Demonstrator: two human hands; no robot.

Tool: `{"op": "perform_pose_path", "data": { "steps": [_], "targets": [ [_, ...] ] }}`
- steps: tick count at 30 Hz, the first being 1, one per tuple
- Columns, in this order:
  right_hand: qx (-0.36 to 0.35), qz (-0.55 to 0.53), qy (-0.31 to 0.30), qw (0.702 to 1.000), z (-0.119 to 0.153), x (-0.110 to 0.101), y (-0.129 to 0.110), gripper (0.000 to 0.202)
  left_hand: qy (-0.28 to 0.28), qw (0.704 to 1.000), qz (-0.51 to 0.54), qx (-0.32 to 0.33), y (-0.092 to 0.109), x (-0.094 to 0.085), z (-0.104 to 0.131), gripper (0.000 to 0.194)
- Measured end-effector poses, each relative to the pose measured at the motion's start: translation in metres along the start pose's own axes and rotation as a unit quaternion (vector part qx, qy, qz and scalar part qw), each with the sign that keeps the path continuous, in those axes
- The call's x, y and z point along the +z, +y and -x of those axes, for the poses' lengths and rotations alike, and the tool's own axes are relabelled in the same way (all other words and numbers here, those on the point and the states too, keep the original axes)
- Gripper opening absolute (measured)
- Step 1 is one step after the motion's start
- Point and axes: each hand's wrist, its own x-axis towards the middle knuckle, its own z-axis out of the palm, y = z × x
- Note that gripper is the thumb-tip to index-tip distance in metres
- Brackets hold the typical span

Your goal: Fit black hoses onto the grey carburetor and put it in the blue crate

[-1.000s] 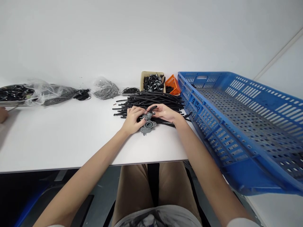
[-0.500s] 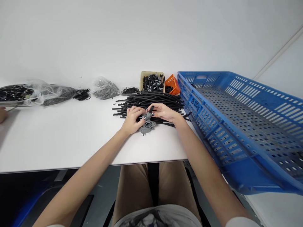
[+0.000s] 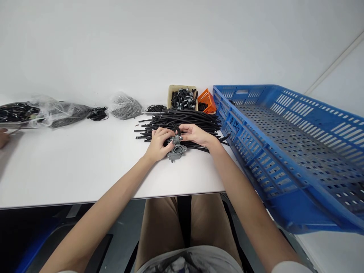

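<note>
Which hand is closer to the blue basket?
Right. The right hand is left of the blue basket, apart from it; the left hand is farther left, holding the gray part.

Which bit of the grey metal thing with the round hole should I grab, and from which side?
I'd grip the grey metal thing by its upper body, coming from the left, like the left hand does. Its round hole faces the person, so keep fingers off that. The right hand is busy with the small black piece on top.
</note>
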Motion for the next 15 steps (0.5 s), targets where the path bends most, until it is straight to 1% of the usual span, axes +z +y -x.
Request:
{"op": "perform_pose_path", "data": {
  "steps": [6, 11, 15],
  "targets": [
    [-0.012, -0.010, -0.015, 1.000, 0.0012, -0.0027, 0.0006, 0.043, 0.001, 1.000, 0.003, 0.006, 0.0002, -0.0002, -0.0001, 0.034],
    [0.004, -0.010, -0.038, 0.999, 0.0033, -0.0031, -0.0018, 0.045, -0.005, 1.000, 0.000, -0.001, 0.0002, -0.0004, 0.0000, 0.037],
    [0.009, -0.012, -0.043, 0.999, 0.0034, -0.0020, -0.0031, 0.045, -0.002, 1.000, 0.003, 0.002, 0.0005, -0.0005, -0.0003, 0.036]
  ]
}}
